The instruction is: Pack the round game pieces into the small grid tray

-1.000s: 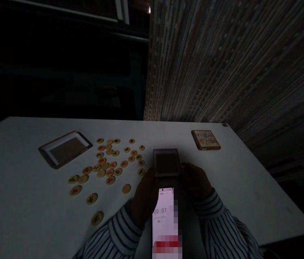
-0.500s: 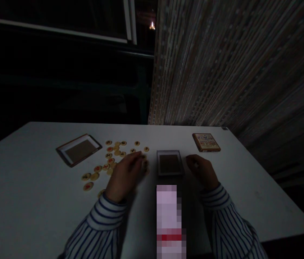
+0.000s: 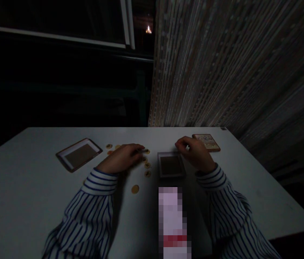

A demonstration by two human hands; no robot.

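My left hand reaches over the scattered Chinese chess pieces, its fingers stretched out and the thumb a little apart. Its fingertips are at a round wooden piece; whether they touch it is hard to tell in the dim light. Below them, several pieces with dark characters form a rough column. A single piece lies closer to me. My right hand hovers by the upper right corner of a shallow box half, thumb and fingers curled together. Anything in that pinch is hidden.
At the left lies another shallow tray-like box half. A flat printed box sits at the back right, partly behind my right hand. A blurred-out pale object is in front of me. A string curtain hangs behind the white table.
My left hand has moved up and its fingers have straightened, uncovering the column of pieces. My right hand has moved up and left, to the corner of the middle box half.
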